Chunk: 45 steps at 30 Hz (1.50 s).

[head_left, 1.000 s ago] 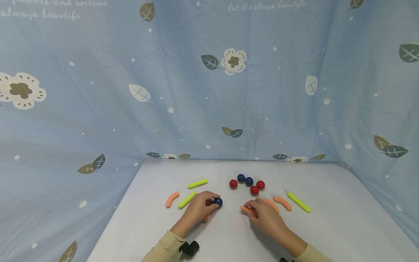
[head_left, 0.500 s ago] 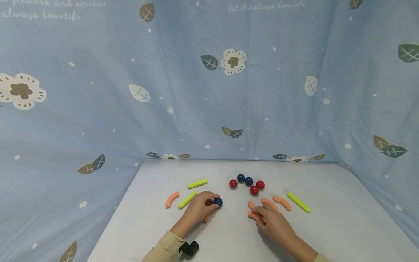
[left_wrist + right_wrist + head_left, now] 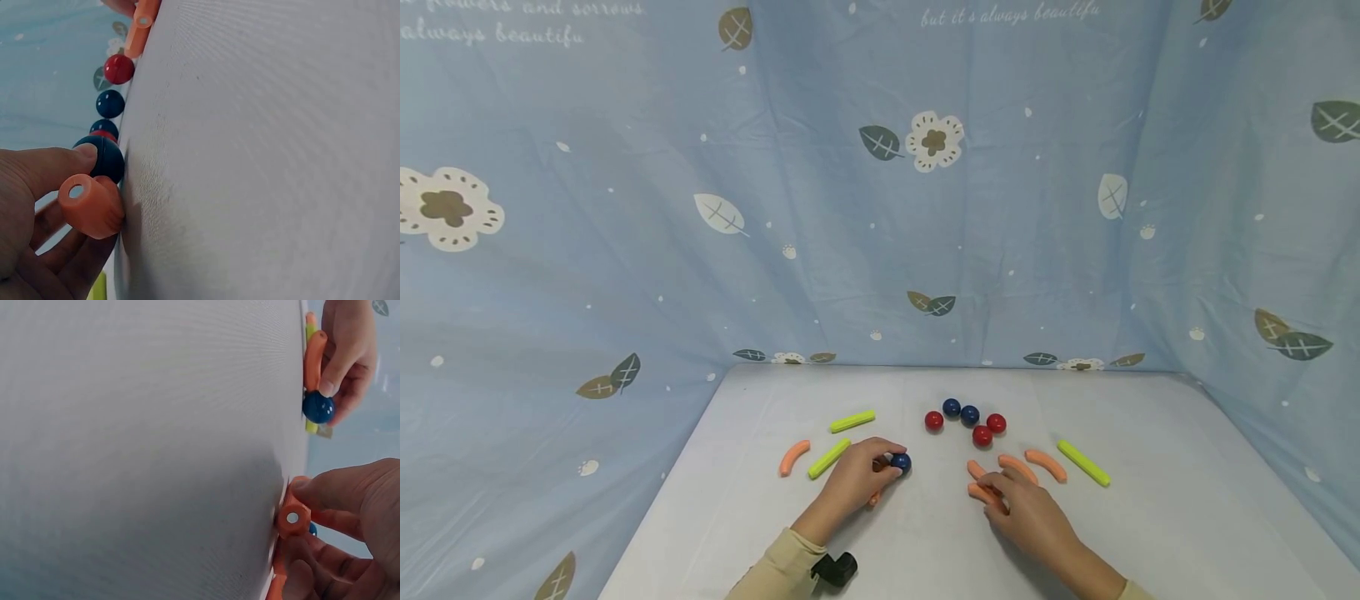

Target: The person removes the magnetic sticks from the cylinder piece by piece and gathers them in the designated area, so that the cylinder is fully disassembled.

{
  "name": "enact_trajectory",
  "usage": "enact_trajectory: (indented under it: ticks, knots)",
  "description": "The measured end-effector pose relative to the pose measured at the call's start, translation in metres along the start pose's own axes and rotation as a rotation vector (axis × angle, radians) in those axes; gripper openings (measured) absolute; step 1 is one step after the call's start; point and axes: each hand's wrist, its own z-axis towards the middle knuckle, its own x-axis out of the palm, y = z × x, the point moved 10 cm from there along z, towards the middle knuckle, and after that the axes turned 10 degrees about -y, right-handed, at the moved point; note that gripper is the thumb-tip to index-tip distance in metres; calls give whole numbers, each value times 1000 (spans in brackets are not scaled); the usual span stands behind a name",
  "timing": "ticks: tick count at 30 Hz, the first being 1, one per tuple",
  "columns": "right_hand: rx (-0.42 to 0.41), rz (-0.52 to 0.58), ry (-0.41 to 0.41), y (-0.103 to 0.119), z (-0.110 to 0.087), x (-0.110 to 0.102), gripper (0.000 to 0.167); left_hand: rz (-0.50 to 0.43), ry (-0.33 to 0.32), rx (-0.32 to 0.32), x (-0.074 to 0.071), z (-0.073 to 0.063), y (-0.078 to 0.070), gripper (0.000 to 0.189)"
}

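My left hand [image 3: 854, 473] pinches a dark blue ball [image 3: 902, 463] low over the table. A curved orange stick [image 3: 94, 212], with a round silvery spot in its end, sits under that hand, right by the ball. My right hand [image 3: 1033, 510] pinches another curved orange stick [image 3: 981, 493] between thumb and fingers. Its spotted end faces the camera in the right wrist view. Just beyond the right fingertips lies one more orange stick [image 3: 975, 468], partly hidden by them. A further orange stick [image 3: 1018, 469] is close behind the right hand.
Red balls [image 3: 934, 421] and blue balls [image 3: 952, 407] cluster at the back middle. Yellow-green sticks [image 3: 852, 421] and a curved orange stick [image 3: 794, 457] lie on the left. To the right are an orange stick [image 3: 1046, 466] and a yellow-green stick [image 3: 1084, 463]. A blue curtain hangs behind the white table.
My right hand has shifted slightly right and nearer. The orange stick beyond its fingertips and the one it pinches now show apart. The left hand keeps its place on the blue ball.
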Motion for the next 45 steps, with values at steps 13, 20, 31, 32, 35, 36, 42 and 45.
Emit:
enact_trajectory:
  ticks: [13, 20, 31, 32, 35, 36, 42, 45]
  knots:
    - [-33, -7, -96, 16, 11, -5, 27, -27, 3, -8, 4, -2, -3, 37]
    - [-13, 10, -42, 29, 18, 5, 28, -29, 4, -5, 7, -2, -1, 44]
    - [-55, -2, -47, 44, 25, 16, 31, -94, -11, -19, -3, -11, 1, 52]
    - [-60, 0, -49, 45, 26, 16, 31, -96, -17, -21, -5, -12, 2, 51]
    - [-75, 15, -54, 48, 27, 17, 30, -81, -38, -28, -10, -16, 4, 46]
    - [-78, 24, -53, 49, 28, 17, 30, -76, -42, -32, -12, -18, 5, 45]
    - [-94, 78, -30, 56, 31, 25, 33, -69, -38, -100, -18, -25, 15, 43]
    - [-98, 111, -8, 61, 34, 29, 36, -82, -31, -120, -20, -27, 18, 43]
